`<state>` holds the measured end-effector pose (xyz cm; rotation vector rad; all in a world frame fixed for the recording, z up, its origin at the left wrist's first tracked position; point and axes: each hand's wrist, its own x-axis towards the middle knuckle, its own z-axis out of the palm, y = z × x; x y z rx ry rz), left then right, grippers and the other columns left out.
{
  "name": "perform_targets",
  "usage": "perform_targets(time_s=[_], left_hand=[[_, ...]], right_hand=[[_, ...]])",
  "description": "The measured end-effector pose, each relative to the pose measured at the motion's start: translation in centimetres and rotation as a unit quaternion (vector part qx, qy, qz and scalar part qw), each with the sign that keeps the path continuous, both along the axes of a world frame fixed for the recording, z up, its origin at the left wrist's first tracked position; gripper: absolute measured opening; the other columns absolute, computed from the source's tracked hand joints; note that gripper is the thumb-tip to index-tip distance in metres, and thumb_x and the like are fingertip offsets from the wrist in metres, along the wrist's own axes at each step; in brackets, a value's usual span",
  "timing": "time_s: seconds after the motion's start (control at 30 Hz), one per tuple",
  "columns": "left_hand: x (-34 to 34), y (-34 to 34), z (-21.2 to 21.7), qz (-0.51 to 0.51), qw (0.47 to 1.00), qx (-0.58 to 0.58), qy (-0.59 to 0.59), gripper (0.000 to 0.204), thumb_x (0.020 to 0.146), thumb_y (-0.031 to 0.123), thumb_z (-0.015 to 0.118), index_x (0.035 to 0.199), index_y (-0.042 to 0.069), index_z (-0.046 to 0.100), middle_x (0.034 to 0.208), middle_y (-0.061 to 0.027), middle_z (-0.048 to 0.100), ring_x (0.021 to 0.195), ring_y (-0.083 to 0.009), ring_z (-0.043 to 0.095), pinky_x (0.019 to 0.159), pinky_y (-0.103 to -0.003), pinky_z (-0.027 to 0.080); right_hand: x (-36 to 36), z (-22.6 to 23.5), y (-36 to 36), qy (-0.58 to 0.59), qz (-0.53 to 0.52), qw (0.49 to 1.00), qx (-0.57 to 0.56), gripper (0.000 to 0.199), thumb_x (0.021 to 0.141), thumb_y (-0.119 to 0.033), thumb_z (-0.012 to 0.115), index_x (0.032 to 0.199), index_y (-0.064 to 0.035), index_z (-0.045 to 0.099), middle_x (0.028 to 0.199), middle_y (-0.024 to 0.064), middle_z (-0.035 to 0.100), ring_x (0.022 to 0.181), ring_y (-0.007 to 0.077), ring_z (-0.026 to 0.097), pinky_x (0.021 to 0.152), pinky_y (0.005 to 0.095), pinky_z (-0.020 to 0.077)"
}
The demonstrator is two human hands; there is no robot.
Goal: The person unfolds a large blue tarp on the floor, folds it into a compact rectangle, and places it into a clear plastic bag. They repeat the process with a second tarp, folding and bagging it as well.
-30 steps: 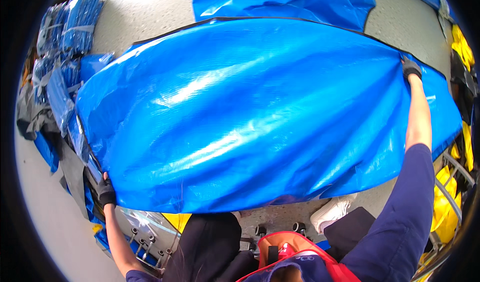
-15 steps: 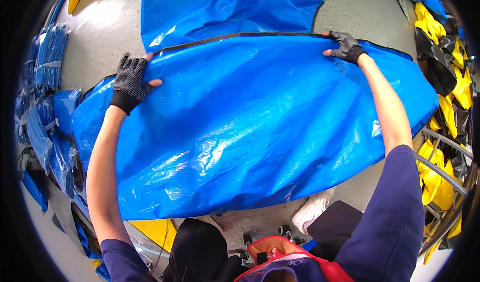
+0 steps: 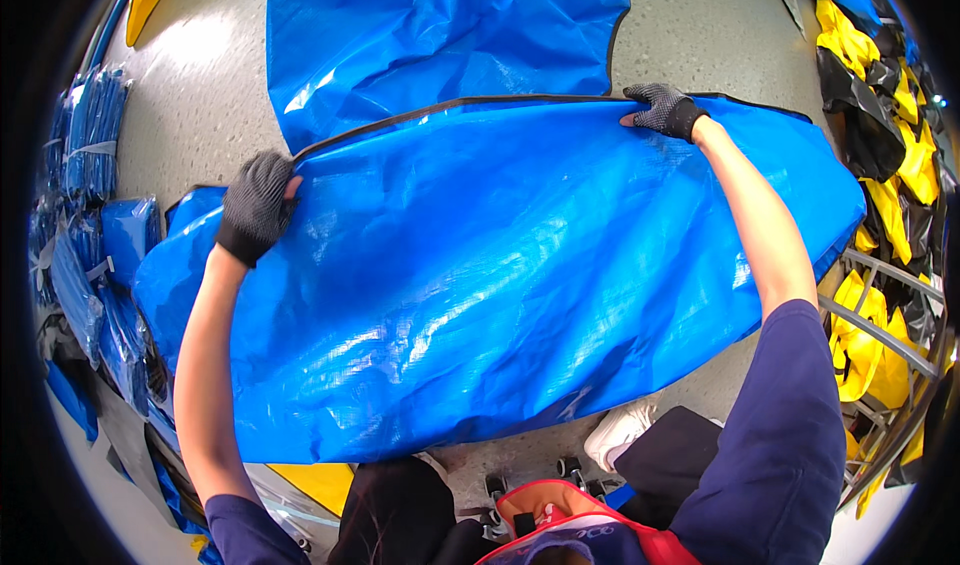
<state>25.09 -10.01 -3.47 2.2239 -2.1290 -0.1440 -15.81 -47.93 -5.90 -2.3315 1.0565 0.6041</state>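
Note:
A large glossy blue tarp (image 3: 480, 265) with a dark bound edge stretches between my arms, over my lap. My left hand (image 3: 258, 205), in a grey knit glove with bare thumb tip, is closed on the tarp's far edge at the left. At the right, my right hand (image 3: 662, 111) wears a matching glove and pinches the same dark edge, thumb on the near face. The fingers behind the edge are partly hidden. Beyond it, more blue sheeting (image 3: 440, 35) with a dark right border spreads over the floor; whether it joins the tarp I cannot tell.
Bundles of folded blue sheets (image 3: 95, 135) are stacked along the left. Yellow and black fabric pieces (image 3: 885, 155) pile up at the right, beside a grey metal rack (image 3: 880, 335). Casters (image 3: 570, 467) and a white shoe (image 3: 618, 435) show below the tarp. A yellow piece (image 3: 153, 0) stands far left.
Both hands have come nearer to me with the tarp's edge, the left one more. The left fingers, spread before, are now closed. More of the far blue sheeting shows.

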Motion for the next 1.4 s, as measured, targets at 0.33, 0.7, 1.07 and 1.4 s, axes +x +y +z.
perform_targets(time_s=[0.33,0.7,1.07,1.4], left_hand=[[-6.5,5.1,12.3,0.000,0.953,0.247,0.175,0.022,0.084,0.027,0.063,0.077,0.007,0.063,0.075,-0.0148,0.060,0.069,-0.0318,0.061,0.059,-0.039,0.048],[-0.6,-1.2,-1.5,-0.037,0.971,0.234,0.040,0.032,0.082,0.030,0.061,0.108,0.013,0.067,0.133,-0.0199,0.044,0.130,-0.0396,0.031,0.109,-0.050,0.024],[-5.6,3.4,13.1,-0.043,0.962,0.197,0.185,0.021,0.079,0.020,0.069,0.090,0.003,0.066,0.092,-0.0163,0.061,0.084,-0.0337,0.060,0.074,-0.038,0.048],[-8.5,15.1,39.2,0.040,0.941,-0.216,-0.259,0.027,0.079,0.000,0.061,0.105,0.003,0.063,0.103,-0.0170,0.063,0.095,-0.0322,0.061,0.079,-0.037,0.050]], right_hand=[[-3.4,8.9,3.3,-0.131,0.245,0.961,-0.012,0.025,0.071,-0.021,0.073,0.094,-0.0103,0.069,0.093,0.0130,0.066,0.091,0.0304,0.063,0.078,0.0382,0.0501],[0.9,3.5,1.1,0.297,0.093,0.912,0.267,0.091,0.069,-0.076,0.056,0.122,-0.0021,0.057,0.121,0.0180,0.059,0.110,0.0323,0.058,0.094,0.0408,0.0446],[-5.0,2.1,5.2,0.133,0.132,0.964,0.188,0.061,0.075,-0.057,0.065,0.102,-0.0022,0.068,0.115,0.0196,0.060,0.108,0.0324,0.057,0.089,0.0407,0.0452],[-12.0,42.4,14.3,-0.227,0.231,0.796,-0.511,0.022,0.076,-0.020,0.063,0.094,-0.0071,0.067,0.095,0.0130,0.065,0.085,0.0316,0.061,0.077,0.0418,0.0477]])
